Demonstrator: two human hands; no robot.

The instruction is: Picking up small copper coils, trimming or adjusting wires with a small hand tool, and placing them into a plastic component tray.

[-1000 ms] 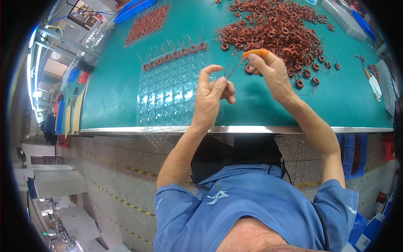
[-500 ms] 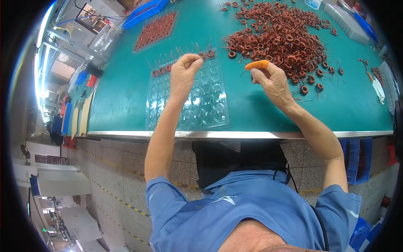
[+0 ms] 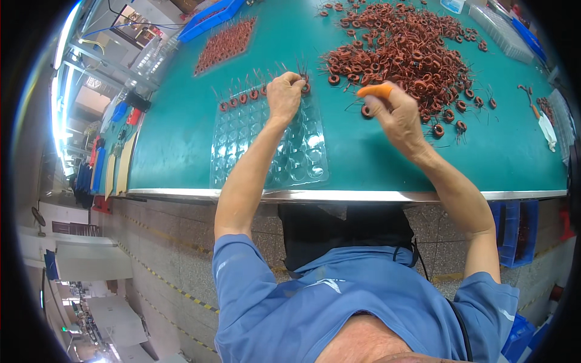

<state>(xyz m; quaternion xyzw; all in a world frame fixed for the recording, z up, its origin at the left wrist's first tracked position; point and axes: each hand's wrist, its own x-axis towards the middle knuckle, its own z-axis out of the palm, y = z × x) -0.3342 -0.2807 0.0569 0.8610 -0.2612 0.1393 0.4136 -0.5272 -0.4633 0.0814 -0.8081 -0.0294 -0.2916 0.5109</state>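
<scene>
My left hand [image 3: 284, 97] is pinched at the right end of the top row of a clear plastic blister tray [image 3: 266, 178]. At its fingertips is a copper-red wire-wound ring coil [image 3: 305, 89] with thin leads sticking up. More coils [image 3: 243, 98] stand along that row to the left; my hand hides part of the row. My right hand [image 3: 399, 118], with an orange finger cot [image 3: 375, 91] on the index finger, is closed beside the coil pile. Another ring coil [image 3: 366, 111] hangs at its thumb and fingertip.
A large heap of ring coils [image 3: 411, 54] covers the far right of the green table [image 3: 375, 172]. A filled tray of coils [image 3: 225, 45] and a blue bin [image 3: 209, 18] lie far left. Stacked clear trays [image 3: 502, 33] and a white-bladed tool [image 3: 546, 130] sit at right.
My left hand has moved right along the tray's top row to the end coil, uncovering coils behind it. My right hand has shifted slightly, its coil now showing more clearly. The tray has moved slightly.
</scene>
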